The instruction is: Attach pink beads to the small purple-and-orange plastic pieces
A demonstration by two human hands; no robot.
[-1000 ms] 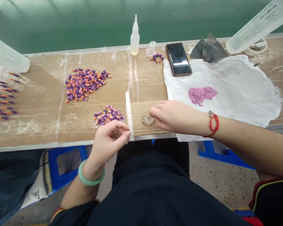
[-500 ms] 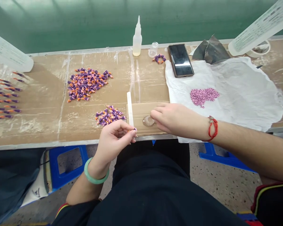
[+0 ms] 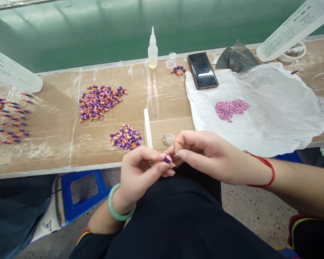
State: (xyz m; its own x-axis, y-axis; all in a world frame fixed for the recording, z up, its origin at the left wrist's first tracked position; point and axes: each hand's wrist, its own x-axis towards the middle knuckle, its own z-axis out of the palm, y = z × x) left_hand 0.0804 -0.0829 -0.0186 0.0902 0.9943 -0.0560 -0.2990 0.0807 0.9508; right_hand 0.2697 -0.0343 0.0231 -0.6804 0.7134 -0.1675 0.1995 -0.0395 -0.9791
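Landmark: flat white strip with straight edges (image 3: 148, 127), lying on the brown corrugated cardboard surface (image 3: 135, 97), which is scuffed and taped. Left hand (image 3: 144, 169) just nearside of the strip: thumb and fingers closed on one small purple cone-shaped piece with a flat pink end (image 3: 167, 158), pink face turned toward the other hand. Right hand (image 3: 210, 156) nearside and right of the strip: thumb and forefinger pinched on a tiny pinkish bit (image 3: 175, 155), right beside the cone; too small to tell if they touch. Other fingers of both hands curled.

Just left of the strip: small loose heap of purple, orange and pink cones (image 3: 126, 137). Farther left and beyond: bigger heap, same glossy-looking pieces (image 3: 102, 102).

Right of the strip: round, shiny, see-through disc (image 3: 169, 139) on a plain cardboard pad (image 3: 170, 126). Well right: thin, wrinkled white sheet (image 3: 280, 93) carrying a patch of tiny pink flecks (image 3: 231, 108).

Beyond the strip: translucent plastic bottle with tapered nozzle (image 3: 152, 54), upright, a little pale yellowish liquid at the bottom.
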